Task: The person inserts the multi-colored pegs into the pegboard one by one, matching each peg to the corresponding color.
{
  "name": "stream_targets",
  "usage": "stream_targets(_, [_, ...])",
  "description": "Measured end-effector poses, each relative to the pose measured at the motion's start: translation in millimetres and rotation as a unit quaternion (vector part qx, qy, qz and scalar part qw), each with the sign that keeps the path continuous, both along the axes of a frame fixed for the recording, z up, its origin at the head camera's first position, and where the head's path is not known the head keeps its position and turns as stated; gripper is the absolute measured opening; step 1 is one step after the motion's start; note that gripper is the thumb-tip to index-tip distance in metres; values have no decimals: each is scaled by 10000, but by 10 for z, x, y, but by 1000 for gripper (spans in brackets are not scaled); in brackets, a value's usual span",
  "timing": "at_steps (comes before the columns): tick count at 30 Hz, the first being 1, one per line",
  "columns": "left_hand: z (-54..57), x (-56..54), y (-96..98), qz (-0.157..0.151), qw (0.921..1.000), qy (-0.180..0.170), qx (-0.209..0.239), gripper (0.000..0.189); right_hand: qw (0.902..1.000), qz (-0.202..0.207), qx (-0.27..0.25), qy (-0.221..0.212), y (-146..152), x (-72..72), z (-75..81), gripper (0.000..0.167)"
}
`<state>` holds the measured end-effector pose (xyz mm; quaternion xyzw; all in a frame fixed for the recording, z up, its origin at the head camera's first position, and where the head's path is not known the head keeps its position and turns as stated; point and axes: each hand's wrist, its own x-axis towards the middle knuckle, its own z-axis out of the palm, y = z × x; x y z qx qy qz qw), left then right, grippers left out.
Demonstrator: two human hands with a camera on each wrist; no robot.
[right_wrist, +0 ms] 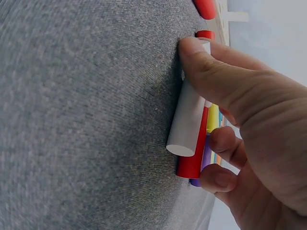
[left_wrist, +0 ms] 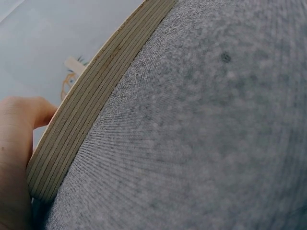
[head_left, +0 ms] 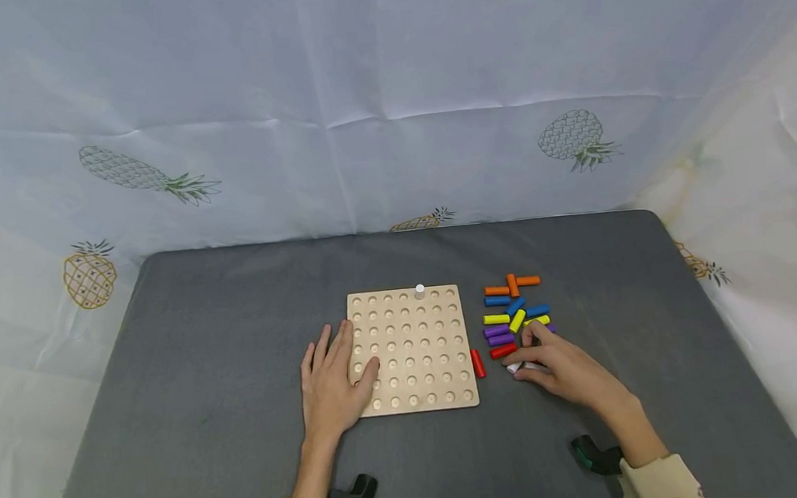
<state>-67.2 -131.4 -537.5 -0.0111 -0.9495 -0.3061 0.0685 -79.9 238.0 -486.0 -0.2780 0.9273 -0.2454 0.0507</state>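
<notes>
A square wooden pegboard (head_left: 418, 407) with rows of round holes lies on the dark table. One white peg (head_left: 420, 291) stands upright in its far row. My left hand (head_left: 332, 389) rests at the board's left edge, thumb on top; its wrist view shows the layered board side (left_wrist: 91, 103). To the right of the board, my right hand (head_left: 561, 365) pinches a white peg (right_wrist: 207, 46) between thumb and forefinger. A second white peg (right_wrist: 187, 120) lies just under that thumb, beside a red peg (right_wrist: 191, 165). The far end of the pinched peg is partly hidden by the fingers.
Beyond the right hand lie loose pegs: orange (head_left: 512, 285), blue (head_left: 497, 300), yellow (head_left: 496, 319) and purple (head_left: 500, 340). A red peg (head_left: 478, 363) lies against the board's right edge. A pineapple-print cloth (head_left: 363, 173) hangs behind the table (head_left: 224, 375).
</notes>
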Motion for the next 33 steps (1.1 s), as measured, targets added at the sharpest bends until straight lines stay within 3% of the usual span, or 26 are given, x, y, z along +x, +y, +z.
stream_targets(11, [-2, -8, 11, 60, 9998, 196, -8, 73, 9993, -368, -82, -47, -36, -26, 28, 17])
stream_targets(16, [4, -2, 11, 68, 9999, 109, 41, 73, 9979, -562, -296, 137, -81, -28, 26, 16])
stream_targets(22, [1, -2, 4, 57, 10000, 67, 38, 73, 9947, -895, -505, 54, -189, -51, 45, 21])
stream_targets(33, [-2, -5, 4, 44, 10000, 53, 41, 73, 9886, -1089, -1030, 150, -405, -139, 66, 24])
